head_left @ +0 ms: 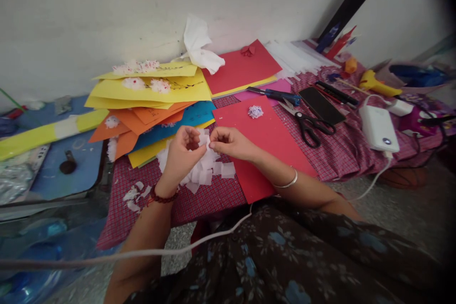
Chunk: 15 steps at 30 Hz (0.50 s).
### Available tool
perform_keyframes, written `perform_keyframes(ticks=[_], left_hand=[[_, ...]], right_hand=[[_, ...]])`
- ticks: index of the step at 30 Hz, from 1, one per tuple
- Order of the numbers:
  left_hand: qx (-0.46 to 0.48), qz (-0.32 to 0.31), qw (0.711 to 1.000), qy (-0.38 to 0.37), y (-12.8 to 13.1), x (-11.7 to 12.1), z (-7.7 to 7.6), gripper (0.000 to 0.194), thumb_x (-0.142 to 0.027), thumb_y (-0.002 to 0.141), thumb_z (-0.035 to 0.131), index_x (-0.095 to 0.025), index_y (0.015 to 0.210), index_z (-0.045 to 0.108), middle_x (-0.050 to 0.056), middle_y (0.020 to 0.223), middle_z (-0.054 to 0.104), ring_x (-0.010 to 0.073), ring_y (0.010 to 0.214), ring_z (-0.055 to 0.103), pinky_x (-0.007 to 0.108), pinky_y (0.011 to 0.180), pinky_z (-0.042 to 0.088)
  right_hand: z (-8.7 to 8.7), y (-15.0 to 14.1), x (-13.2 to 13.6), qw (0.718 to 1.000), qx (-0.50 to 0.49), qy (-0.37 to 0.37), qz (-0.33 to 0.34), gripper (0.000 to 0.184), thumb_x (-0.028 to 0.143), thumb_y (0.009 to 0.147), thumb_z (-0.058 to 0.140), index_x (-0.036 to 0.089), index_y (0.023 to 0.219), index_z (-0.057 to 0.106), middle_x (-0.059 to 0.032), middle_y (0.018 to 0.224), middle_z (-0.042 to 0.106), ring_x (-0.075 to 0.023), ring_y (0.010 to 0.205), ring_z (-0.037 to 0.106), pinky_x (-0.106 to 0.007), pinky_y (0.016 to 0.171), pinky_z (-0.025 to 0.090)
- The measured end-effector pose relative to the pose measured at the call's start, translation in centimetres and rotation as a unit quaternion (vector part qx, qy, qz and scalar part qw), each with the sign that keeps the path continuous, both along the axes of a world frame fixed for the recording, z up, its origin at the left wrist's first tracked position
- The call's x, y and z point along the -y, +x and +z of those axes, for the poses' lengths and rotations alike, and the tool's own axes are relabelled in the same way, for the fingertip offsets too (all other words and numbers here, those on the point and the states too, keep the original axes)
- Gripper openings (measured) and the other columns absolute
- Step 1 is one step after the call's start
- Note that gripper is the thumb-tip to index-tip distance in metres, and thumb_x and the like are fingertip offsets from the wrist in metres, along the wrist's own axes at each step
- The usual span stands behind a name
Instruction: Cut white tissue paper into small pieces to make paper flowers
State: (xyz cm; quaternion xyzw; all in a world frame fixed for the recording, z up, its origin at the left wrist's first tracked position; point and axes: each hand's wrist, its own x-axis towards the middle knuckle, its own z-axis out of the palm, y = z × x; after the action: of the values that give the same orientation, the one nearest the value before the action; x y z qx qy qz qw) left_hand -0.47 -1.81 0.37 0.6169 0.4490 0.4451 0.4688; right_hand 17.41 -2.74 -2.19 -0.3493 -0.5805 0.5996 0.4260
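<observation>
My left hand (181, 154) and my right hand (230, 143) meet over a low table covered with a red checked cloth (213, 197). Both pinch a small piece of white tissue paper (204, 141) between their fingertips. Under them lies a heap of white tissue squares (208, 171), partly on a red paper sheet (269, 145). A small white tissue flower (255, 111) rests on that red sheet, beyond my right hand.
A stack of yellow, orange and blue paper sheets (153, 99) lies at the back left. Black scissors (311, 128), a black phone (320, 104), a white power bank (378, 128) and a yellow glue gun (374, 83) sit to the right. White scraps (135, 194) lie at the front left.
</observation>
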Motion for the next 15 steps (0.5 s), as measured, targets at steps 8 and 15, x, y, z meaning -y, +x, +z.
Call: perform_keyframes(ticks=[8, 15], left_hand=[[0.013, -0.093, 0.989, -0.115, -0.56, -0.22, -0.54, 0.012, -0.025, 0.075, 0.068, -0.017, 0.069, 0.062, -0.002, 0.061, 0.057, 0.0095, 0.054, 0.05, 0.022, 0.051, 0.039], [0.111, -0.102, 0.969, -0.195, -0.17, -0.29, -0.31, 0.021, -0.032, 0.069, 0.077, -0.016, 0.07, 0.064, 0.0, 0.061, 0.062, 0.0108, 0.053, 0.058, 0.022, 0.05, 0.047]], right_hand=[[-0.11, 0.09, -0.05, 0.999, 0.027, 0.027, -0.023, 0.025, 0.035, 0.085, 0.069, 0.02, 0.077, 0.052, 0.0066, 0.064, 0.047, -0.0086, 0.058, 0.042, -0.023, 0.054, 0.034], [0.07, 0.25, -0.08, 0.999, 0.023, 0.024, -0.013, 0.024, 0.036, 0.087, 0.068, 0.019, 0.079, 0.053, 0.0054, 0.066, 0.05, -0.0096, 0.06, 0.045, -0.024, 0.055, 0.036]])
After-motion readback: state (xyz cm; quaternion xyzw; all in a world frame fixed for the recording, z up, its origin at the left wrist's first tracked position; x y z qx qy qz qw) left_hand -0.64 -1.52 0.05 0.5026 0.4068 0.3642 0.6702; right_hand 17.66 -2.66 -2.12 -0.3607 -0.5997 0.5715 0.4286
